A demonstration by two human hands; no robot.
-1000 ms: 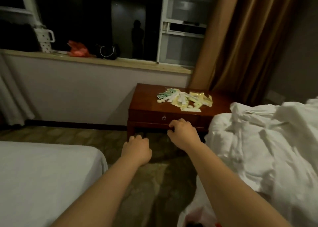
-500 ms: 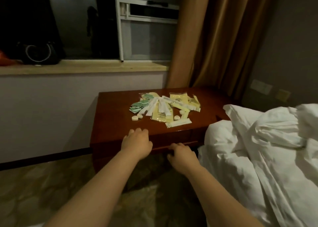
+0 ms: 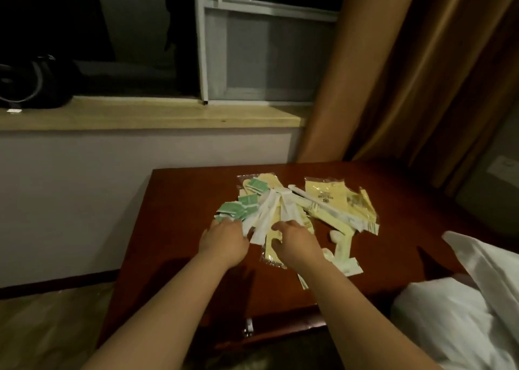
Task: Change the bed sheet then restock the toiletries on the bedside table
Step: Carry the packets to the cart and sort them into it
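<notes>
A: Two hands on record. Left hand [image 3: 224,242], at 9 o'clock of the pile: palm down, fingers bent onto the near edge of the green packets [image 3: 238,211]. Whether it pinches one or only touches, I cannot tell.

B: And the right hand [image 3: 295,242]?

A: At 6 o'clock of the pile, palm down, fingers curled onto the white paper sleeves [image 3: 269,215] and the yellow packet under them. Grip or mere touch: cannot tell, the fingertips are hidden.

B: Stock on the tabletop [image 3: 174,229]?

A: One loose heap of toiletries, about the middle of the dark red wood. Green packets at its 9 o'clock. White sleeves fanned through the centre. Yellow packets [image 3: 325,195] from 12 to 3 o'clock, overlapping. One small white round piece [image 3: 335,236] at 4 o'clock, touching the yellow wrappers. One long pale sachet [image 3: 348,266] at 5 o'clock, near the right wrist.

B: Surroundings?

A: White bedding [image 3: 463,313], rumpled, at 4 o'clock of the tabletop, pressed against its corner. Brown curtain [image 3: 407,75] at 1 o'clock. Windowsill [image 3: 140,114] at 11 o'clock, with a black bag [image 3: 33,83] on its far left end. Drawer front below the near edge, small metal pull [image 3: 248,327] showing between the forearms.
</notes>
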